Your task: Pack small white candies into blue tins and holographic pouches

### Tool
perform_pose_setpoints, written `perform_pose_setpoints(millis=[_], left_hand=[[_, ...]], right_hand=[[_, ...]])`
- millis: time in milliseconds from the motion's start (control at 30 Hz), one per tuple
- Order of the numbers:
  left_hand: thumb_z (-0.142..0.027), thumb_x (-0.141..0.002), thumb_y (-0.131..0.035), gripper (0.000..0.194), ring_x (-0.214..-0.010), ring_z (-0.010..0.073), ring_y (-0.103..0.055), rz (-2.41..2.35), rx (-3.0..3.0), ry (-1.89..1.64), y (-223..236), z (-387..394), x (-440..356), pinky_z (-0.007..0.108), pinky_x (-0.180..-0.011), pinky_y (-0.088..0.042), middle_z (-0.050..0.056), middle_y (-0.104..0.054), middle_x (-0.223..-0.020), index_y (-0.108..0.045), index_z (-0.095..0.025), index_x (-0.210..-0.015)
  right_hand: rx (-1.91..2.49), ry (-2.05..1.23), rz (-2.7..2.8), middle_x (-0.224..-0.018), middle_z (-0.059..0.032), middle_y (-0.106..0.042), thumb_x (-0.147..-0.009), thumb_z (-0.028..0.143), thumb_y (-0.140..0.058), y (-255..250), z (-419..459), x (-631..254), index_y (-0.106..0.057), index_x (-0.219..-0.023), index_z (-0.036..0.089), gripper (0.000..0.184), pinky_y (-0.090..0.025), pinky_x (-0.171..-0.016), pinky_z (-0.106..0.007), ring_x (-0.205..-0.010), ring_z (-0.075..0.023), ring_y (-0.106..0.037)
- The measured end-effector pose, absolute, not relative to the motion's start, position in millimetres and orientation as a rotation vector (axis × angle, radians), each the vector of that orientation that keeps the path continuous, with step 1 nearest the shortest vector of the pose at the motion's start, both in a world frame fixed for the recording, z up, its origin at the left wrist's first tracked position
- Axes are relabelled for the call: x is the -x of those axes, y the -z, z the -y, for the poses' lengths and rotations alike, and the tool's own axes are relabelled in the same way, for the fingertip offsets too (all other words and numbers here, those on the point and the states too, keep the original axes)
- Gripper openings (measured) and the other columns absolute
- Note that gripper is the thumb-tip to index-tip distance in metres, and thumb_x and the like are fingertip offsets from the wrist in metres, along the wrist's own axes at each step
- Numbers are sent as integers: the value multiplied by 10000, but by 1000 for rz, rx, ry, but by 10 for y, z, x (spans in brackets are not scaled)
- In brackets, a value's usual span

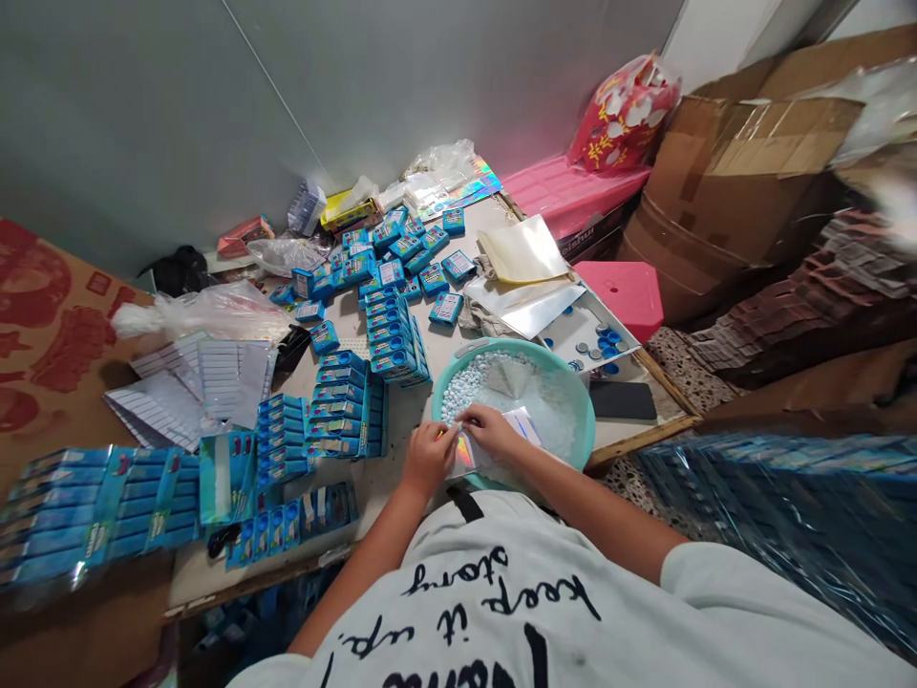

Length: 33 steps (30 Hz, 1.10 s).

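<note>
At the near rim of a turquoise basin (588,420), my two hands meet with their fingertips close together. My left hand (428,457) is closed in a pinch on a small shiny packet (465,455) with a rainbow glint. Fingers bent, my right hand (493,432) pinches by the packet's upper edge; the exact grip is too small to make out. White pellets (477,380) fill the basin's left side, and a whitish translucent heap (555,406) lies on its right. A white piece with blue stripes (522,425) lies in the basin beside my right hand.
Small blue boxes (445,309) lie loose behind the basin; stacked blue boxes (344,406) stand at left. White sheets (233,377) lie farther left. Right of the basin are a dark flat object (623,400) and blue caps (608,342). A pink stool (627,291) and cartons (716,191) stand beyond.
</note>
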<state>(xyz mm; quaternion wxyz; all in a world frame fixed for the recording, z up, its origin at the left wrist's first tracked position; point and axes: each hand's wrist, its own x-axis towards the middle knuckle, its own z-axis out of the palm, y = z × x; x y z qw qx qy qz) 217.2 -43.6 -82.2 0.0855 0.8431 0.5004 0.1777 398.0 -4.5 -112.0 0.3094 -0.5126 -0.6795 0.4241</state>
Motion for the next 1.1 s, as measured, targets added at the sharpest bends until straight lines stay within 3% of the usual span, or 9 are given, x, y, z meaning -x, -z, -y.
perform_pose_setpoints(millis=[167,300,433,667,800,1100], left_hand=[[-341,-968,-503,298,-993,245,-571,-1485,-2517,-545,790,500,-2166,393,-870,-443,97,-666,-1041,-689,-231,-1174],[-357,-944,-548,273,-1040,247,-572,-1449,-2499,-550,782,542,-2157,396,-910,-452,82,-659,-1101,-697,-258,-1150],[-343,-924,-578,360,-1038,263,-562,-1550,-2401,-610,800,513,-2160,416,-915,-477,117,-630,-1118,-641,-205,-1251],[-306,-857,-682,158,-901,220,-592,-1602,-2271,-661,826,380,-2178,348,-810,-514,63,-637,-921,-757,-226,-972],[-287,-838,-711,165,-883,211,-606,-1610,-2239,-700,856,377,-2179,336,-786,-518,57,-653,-905,-756,-224,-983],[-289,-928,-596,192,-897,220,-570,-1510,-2384,-704,858,464,-2179,370,-834,-473,66,-673,-938,-729,-228,-1053]], right_hand=[[1303,-1182,1685,-889,-30,-698,-824,122,-531,1184,38,-3991,-679,-1126,182,342,-493,-777,-296,-809,-165,-632],[1293,-1176,1675,-877,-29,-696,-821,146,-548,1186,44,-4001,-688,-1098,185,313,-492,-772,-305,-799,-169,-625],[1296,-1143,1724,-877,-34,-710,-809,114,-552,1173,56,-3996,-704,-1066,196,310,-483,-761,-303,-799,-174,-630],[1266,-1046,1915,-922,-56,-717,-836,135,-608,1072,102,-4040,-743,-909,192,163,-436,-820,-318,-872,-192,-623],[1272,-1003,2008,-875,-62,-705,-829,161,-654,1014,102,-4049,-751,-873,178,108,-412,-766,-303,-819,-190,-613],[1277,-988,2029,-851,-50,-690,-836,122,-639,1047,66,-4040,-762,-866,184,141,-406,-730,-276,-793,-169,-601]])
